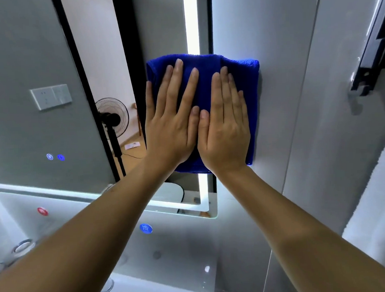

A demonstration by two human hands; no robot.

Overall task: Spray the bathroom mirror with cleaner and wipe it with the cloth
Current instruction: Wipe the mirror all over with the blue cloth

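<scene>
Pressing flat with both palms: left hand (171, 122) and right hand (224, 125) side by side on the blue microfibre cloth (206, 63), thumbs touching at the middle. Fingers straight and together, nothing gripped; the cloth is pinned by palm pressure alone, which spreads force over a wide patch and suits wiping, not carrying.

Cloth looks folded into a thick pad, so it holds shape under the palms and gives a fresh face when turned.

Cloth sits on the right edge of the bathroom mirror (35, 54), straddling the vertical lit strip (191, 21) and overlapping onto the grey wall panel (272, 73) beside it. Likely working the border, where the glass ends.

Reflected in the glass: socket plate (51, 97), standing fan (112, 113). Two blue touch icons (61, 157) glow low on the mirror; palms are well apart from them.

Spray bottle not in view; cannot tell whether the surface is wet. Judged stage: wiping, edge pass. Risk: pad sliding off the glass onto the wall.
</scene>
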